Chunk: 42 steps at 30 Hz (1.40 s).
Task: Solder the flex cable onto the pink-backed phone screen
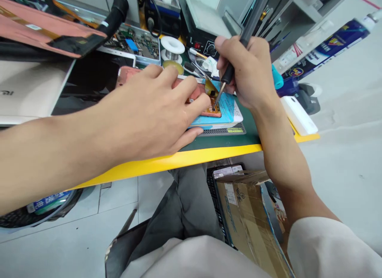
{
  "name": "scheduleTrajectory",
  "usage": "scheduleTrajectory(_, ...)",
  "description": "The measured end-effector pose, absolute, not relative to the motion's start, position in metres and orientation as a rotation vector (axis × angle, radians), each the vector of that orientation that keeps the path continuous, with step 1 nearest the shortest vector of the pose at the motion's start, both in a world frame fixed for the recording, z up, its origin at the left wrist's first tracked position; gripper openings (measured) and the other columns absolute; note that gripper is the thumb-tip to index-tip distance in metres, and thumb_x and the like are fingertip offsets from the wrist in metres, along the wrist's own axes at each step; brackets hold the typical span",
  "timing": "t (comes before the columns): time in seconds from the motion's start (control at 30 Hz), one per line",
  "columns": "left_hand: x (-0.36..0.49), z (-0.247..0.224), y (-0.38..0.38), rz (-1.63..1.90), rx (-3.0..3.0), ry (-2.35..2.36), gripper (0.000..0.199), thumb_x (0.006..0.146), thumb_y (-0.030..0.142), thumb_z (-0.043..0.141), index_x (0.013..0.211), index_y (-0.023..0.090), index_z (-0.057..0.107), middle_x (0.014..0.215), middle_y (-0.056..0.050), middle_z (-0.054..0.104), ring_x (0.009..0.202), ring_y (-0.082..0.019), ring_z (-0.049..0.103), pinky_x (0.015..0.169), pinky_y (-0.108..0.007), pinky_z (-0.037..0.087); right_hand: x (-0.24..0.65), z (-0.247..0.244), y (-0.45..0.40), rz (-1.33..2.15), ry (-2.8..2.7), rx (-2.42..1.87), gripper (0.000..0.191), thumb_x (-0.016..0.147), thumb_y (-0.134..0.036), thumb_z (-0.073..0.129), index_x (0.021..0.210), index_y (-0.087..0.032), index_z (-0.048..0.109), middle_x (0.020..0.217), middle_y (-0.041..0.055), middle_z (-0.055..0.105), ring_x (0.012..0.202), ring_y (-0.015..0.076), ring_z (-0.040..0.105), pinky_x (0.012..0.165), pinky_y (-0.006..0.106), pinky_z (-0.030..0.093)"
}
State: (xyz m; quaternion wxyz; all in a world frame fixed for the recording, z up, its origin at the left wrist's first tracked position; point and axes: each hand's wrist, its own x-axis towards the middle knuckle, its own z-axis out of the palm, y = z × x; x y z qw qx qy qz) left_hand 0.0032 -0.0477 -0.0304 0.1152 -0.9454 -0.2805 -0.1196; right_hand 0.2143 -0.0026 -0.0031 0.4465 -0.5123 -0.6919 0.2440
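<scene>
My right hand point(241, 67) is closed round the black handle of a soldering iron point(228, 75), which slants down to the left. Its metal tip meets the right end of a pink phone part point(210, 110) with a small orange-brown board. Over the left portion of that part lies my left hand point(167, 106), fingers spread, pressing it from above. Beneath it is a blue-and-white pad point(231, 110), with a grey perforated strip point(222, 130) at its front edge. What lies under my left palm is hidden.
A solder spool point(172, 45) and a black control box point(203, 43) stand behind. Left are a tray of circuit boards point(146, 57), a black hose point(115, 15) and a white device point(26, 91). The table's yellow edge point(167, 161) runs in front; a cardboard box point(247, 214) sits below.
</scene>
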Motion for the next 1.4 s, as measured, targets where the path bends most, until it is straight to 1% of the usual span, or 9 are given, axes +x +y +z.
scheduleTrajectory(0.17, 0.0033, -0.0323, -0.0483, -0.433, -2.816, -0.842, 0.057, 0.102, 0.054, 0.04, 0.134, 0.01, 0.056, 0.137, -0.018, 0.056, 0.138, -0.049, 0.05, 0.107, -0.073, 0.044, 0.2159, -0.0047, 0.0004, 0.678, -1.683, -1.27, 0.04, 0.098, -0.041, 0.063, 0.063, -0.025, 0.054, 0.048, -0.0036, 0.039, 0.038, 0.0104, 0.032, 0.035, 0.03, 0.023)
scheduleTrajectory(0.3, 0.0037, -0.0308, -0.0492, -0.418, -2.802, -0.853, 0.052, 0.101, 0.051, 0.045, 0.135, 0.013, 0.057, 0.141, -0.019, 0.056, 0.138, -0.048, 0.051, 0.108, -0.068, 0.047, 0.216, -0.002, -0.0015, 0.693, -1.684, -1.266, 0.041, 0.098, -0.043, 0.062, 0.063, -0.024, 0.055, 0.048, -0.0044, 0.039, 0.038, 0.0099, 0.034, 0.036, 0.028, 0.025)
scheduleTrajectory(0.43, 0.0029, -0.0268, -0.0516, -0.308, -2.685, -0.813, 0.052, 0.103, 0.051, 0.038, 0.135, 0.014, 0.056, 0.139, -0.02, 0.057, 0.127, -0.044, 0.056, 0.102, -0.061, 0.052, 0.2141, 0.0013, -0.0032, 0.697, -1.683, -1.319, 0.041, 0.097, -0.044, 0.064, 0.064, -0.022, 0.056, 0.048, -0.0054, 0.042, 0.039, 0.0089, 0.038, 0.039, 0.025, 0.028)
scheduleTrajectory(0.53, 0.0028, -0.0253, -0.0526, -0.295, -2.648, -0.808, 0.054, 0.104, 0.052, 0.035, 0.136, 0.013, 0.055, 0.138, -0.02, 0.057, 0.124, -0.043, 0.057, 0.101, -0.06, 0.052, 0.2142, 0.0023, -0.0024, 0.736, -1.663, -1.338, 0.04, 0.095, -0.044, 0.064, 0.065, -0.02, 0.056, 0.047, -0.006, 0.041, 0.04, 0.0088, 0.038, 0.041, 0.024, 0.028)
scheduleTrajectory(0.77, 0.0042, -0.0246, -0.0532, -0.267, -2.708, -0.879, 0.057, 0.105, 0.054, 0.028, 0.14, 0.017, 0.055, 0.149, -0.018, 0.054, 0.135, -0.043, 0.051, 0.111, -0.062, 0.048, 0.2184, 0.0019, -0.001, 0.729, -1.72, -1.332, 0.041, 0.094, -0.047, 0.059, 0.066, -0.018, 0.058, 0.049, -0.0054, 0.041, 0.049, 0.0099, 0.042, 0.05, 0.025, 0.03)
scheduleTrajectory(0.93, 0.0044, -0.0263, -0.0533, -0.308, -2.733, -0.952, 0.055, 0.105, 0.056, 0.029, 0.136, 0.021, 0.059, 0.153, -0.015, 0.053, 0.136, -0.041, 0.052, 0.113, -0.062, 0.047, 0.219, 0.0004, 0.0014, 0.736, -1.731, -1.345, 0.042, 0.094, -0.049, 0.057, 0.066, -0.018, 0.057, 0.051, -0.0048, 0.042, 0.052, 0.011, 0.042, 0.054, 0.026, 0.03)
scheduleTrajectory(1.0, 0.0044, -0.0278, -0.0532, -0.328, -2.743, -0.966, 0.058, 0.105, 0.058, 0.028, 0.137, 0.021, 0.059, 0.155, -0.014, 0.053, 0.14, -0.043, 0.049, 0.116, -0.064, 0.045, 0.2189, 0.0004, 0.0021, 0.73, -1.737, -1.354, 0.042, 0.094, -0.048, 0.056, 0.065, -0.018, 0.057, 0.052, -0.0044, 0.043, 0.053, 0.0112, 0.043, 0.055, 0.026, 0.031)
scheduleTrajectory(1.2, 0.0045, -0.0306, -0.0537, -0.295, -2.808, -1.058, 0.065, 0.104, 0.061, 0.024, 0.148, 0.023, 0.053, 0.159, -0.013, 0.05, 0.146, -0.044, 0.044, 0.12, -0.066, 0.04, 0.2177, 0.0011, 0.0015, 0.737, -1.719, -1.376, 0.041, 0.094, -0.047, 0.056, 0.065, -0.018, 0.057, 0.055, -0.0034, 0.045, 0.054, 0.0116, 0.044, 0.055, 0.026, 0.032)
scheduleTrajectory(1.4, 0.0034, -0.0342, -0.0541, -0.331, -2.868, -1.11, 0.063, 0.103, 0.063, 0.024, 0.146, 0.027, 0.054, 0.161, -0.011, 0.049, 0.149, -0.044, 0.041, 0.123, -0.069, 0.037, 0.2155, 0.0029, -0.0022, 0.798, -1.683, -1.384, 0.04, 0.095, -0.047, 0.058, 0.066, -0.019, 0.054, 0.052, -0.0041, 0.04, 0.051, 0.012, 0.04, 0.052, 0.026, 0.03)
